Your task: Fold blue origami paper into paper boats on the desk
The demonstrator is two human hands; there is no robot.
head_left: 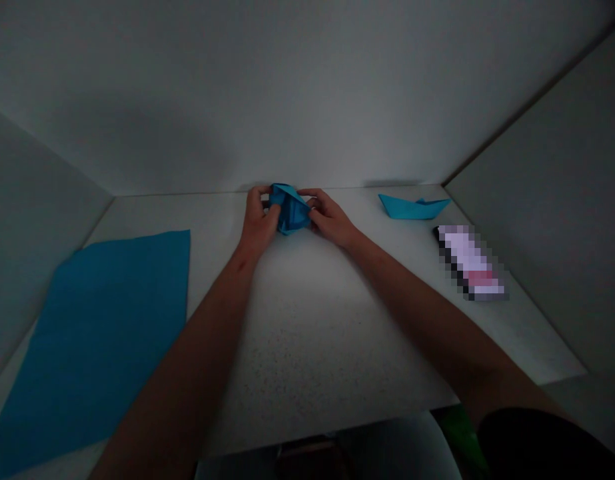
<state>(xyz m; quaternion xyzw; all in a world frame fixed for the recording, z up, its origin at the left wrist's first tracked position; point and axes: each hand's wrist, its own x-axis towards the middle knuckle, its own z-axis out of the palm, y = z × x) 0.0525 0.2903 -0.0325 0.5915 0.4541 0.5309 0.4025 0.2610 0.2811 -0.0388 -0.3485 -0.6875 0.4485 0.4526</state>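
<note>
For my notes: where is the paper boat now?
In the head view, the paper boat sits far right on the table, near the back wall, behind the phone.

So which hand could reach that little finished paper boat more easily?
Probably the right hand. The paper boat lies off to the right, nearer that hand; the left hand would have to cross over. Both hands pinch the folded blue paper.

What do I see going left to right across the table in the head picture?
A flat blue paper sheet → left hand → half-folded blue paper piece → right hand → small blue paper boat → dark flat pixelated rectangle.
</note>
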